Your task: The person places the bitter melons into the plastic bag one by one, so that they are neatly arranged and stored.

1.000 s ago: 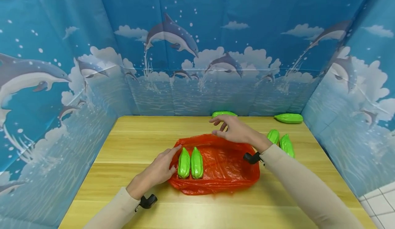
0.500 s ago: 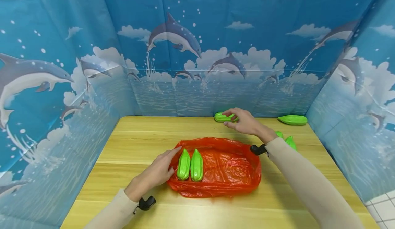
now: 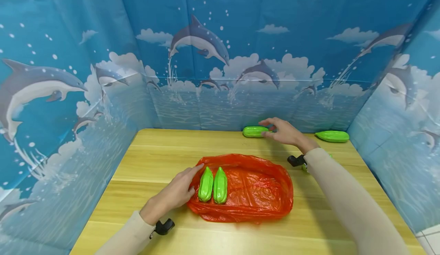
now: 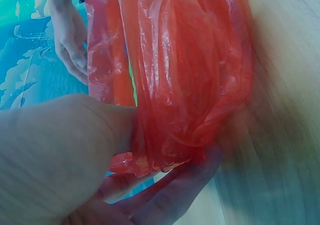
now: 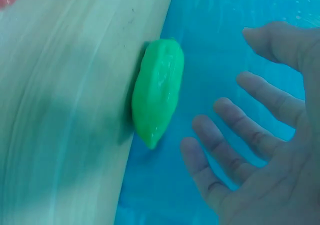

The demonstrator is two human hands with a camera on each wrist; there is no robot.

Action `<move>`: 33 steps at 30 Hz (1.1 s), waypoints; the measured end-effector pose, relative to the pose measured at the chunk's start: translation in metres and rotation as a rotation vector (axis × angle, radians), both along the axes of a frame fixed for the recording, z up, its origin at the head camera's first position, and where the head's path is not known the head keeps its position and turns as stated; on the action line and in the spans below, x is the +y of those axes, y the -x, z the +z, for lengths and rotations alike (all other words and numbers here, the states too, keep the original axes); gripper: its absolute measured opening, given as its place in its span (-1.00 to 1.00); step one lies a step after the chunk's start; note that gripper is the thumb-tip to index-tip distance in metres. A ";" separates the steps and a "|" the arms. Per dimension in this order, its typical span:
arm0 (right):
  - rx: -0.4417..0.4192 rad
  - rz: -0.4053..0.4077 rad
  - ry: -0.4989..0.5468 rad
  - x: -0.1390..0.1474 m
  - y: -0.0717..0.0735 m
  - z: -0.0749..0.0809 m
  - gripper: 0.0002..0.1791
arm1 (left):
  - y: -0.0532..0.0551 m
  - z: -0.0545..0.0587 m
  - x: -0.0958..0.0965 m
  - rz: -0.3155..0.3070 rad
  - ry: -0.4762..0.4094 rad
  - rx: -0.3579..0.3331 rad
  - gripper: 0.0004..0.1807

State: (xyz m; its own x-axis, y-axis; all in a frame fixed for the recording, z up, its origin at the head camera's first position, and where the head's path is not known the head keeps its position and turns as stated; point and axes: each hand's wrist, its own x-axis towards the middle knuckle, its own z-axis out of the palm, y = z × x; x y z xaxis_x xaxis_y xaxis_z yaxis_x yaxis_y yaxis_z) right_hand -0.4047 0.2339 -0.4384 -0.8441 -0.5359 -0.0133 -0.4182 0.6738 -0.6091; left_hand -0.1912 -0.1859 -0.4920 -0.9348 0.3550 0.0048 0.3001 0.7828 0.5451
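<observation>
A red plastic bag (image 3: 254,188) lies spread like a shallow tray on the table, with two green ridged gourd-like vegetables (image 3: 220,186) side by side in its left part. My left hand (image 3: 175,188) grips the bag's left side; in the left wrist view the thumb goes over the edge of the bag (image 4: 180,80) and the fingers lie outside. At the table's back edge lies another green gourd-like vegetable (image 3: 253,131). Over its right end reaches my right hand (image 3: 287,133), fingers spread. The right wrist view shows that hand (image 5: 280,180) apart from the vegetable (image 5: 157,90).
One more green vegetable (image 3: 332,136) lies at the back right corner. Further green pieces are mostly hidden behind the right sleeve (image 3: 340,190). A blue dolphin-print curtain (image 3: 213,106) rises right behind the wooden table (image 3: 165,144) and along both sides.
My right hand has moved back and to the right, from above the bag's far rim to the vegetable at the back edge. The left hand stays at the bag. The head view has shifted slightly.
</observation>
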 end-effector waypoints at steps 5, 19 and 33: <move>0.000 -0.004 -0.028 -0.001 0.009 -0.008 -0.31 | -0.001 0.000 -0.001 -0.005 0.003 0.007 -0.09; 0.046 0.060 -0.107 0.002 0.026 -0.050 -0.21 | 0.000 -0.002 -0.002 -0.021 0.020 0.002 -0.11; 0.055 -0.004 -0.074 0.004 0.020 -0.061 -0.39 | 0.002 -0.001 -0.001 -0.021 0.008 -0.004 -0.11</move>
